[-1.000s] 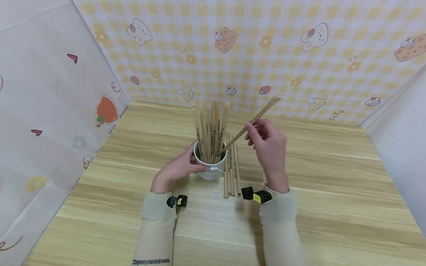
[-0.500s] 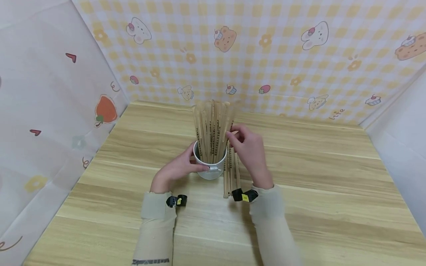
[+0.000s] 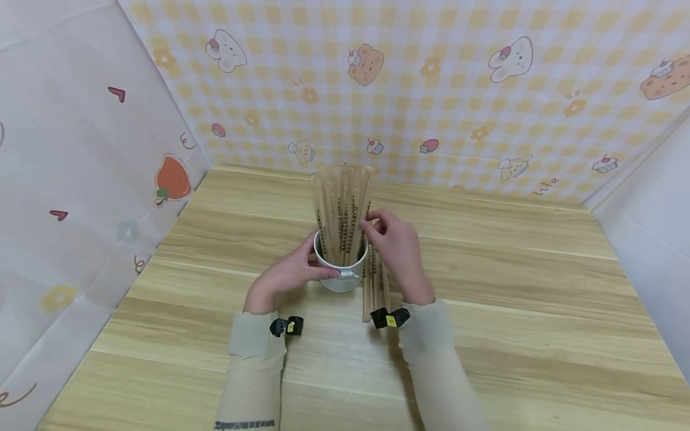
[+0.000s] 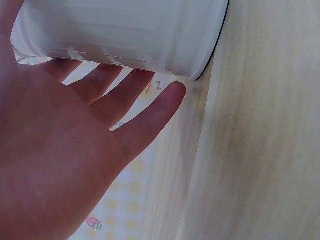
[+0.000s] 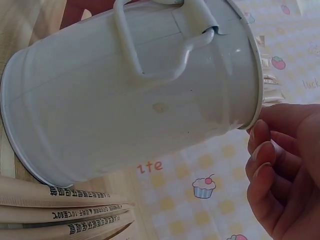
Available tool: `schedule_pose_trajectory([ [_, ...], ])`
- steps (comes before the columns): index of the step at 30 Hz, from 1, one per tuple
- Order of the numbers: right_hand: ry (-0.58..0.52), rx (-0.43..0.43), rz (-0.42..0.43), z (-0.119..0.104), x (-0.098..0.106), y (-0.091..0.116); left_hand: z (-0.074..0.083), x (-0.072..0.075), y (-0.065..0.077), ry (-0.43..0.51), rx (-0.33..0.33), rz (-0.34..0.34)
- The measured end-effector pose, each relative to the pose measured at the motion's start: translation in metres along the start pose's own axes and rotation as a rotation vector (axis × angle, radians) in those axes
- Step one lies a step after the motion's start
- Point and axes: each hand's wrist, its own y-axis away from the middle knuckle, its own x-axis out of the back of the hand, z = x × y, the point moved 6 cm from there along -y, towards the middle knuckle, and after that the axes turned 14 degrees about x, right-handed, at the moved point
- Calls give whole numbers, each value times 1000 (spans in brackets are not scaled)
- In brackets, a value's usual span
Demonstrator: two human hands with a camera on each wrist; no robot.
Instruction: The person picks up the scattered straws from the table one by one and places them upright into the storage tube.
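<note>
A small white metal bucket (image 3: 335, 284) stands upright on the wooden table, full of paper-wrapped straws (image 3: 336, 209) with dark printing. My left hand (image 3: 288, 272) holds the bucket from its left side, thumb at the front by the wire handle (image 5: 131, 50). In the left wrist view the fingers (image 4: 150, 112) spread along the bucket's wall (image 4: 115, 30). With thumb and index finger, my right hand (image 3: 398, 248) pinches a wrapped straw at the bucket's right rim. That straw's lower end is hidden inside. In the right wrist view, the other fingers (image 5: 267, 165) curl below the rim.
Several more wrapped straws (image 3: 368, 299) lie side by side on the table (image 3: 517, 287), just right of the bucket and partly under the right forearm. A yellow checked cloth (image 3: 409, 108) hangs behind the table. A white printed cloth (image 3: 97, 179) hangs at the left.
My right hand has moved left and down to the bucket, bringing its slanted straw upright among the others. My left hand and the bucket have stayed in place.
</note>
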Motion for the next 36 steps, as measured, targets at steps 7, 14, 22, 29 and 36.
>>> schedule_pose_trajectory([
  [7, 6, -5, -16, 2, 0, 1, -1, 0, -1, 4, 26, 3],
  [14, -69, -123, 1, 13, 9, 2, -1, 0, -2, 14, 10, 0],
  [22, -72, -220, -33, 38, 9, 7, -1, -1, -1, 15, 14, -1],
  [29, 24, -319, -200, 64, -3, 16, -8, 0, -6, 18, 7, 3],
  [36, 73, -366, -331, 80, -16, 26, -22, 2, -15, -6, -2, 32],
])
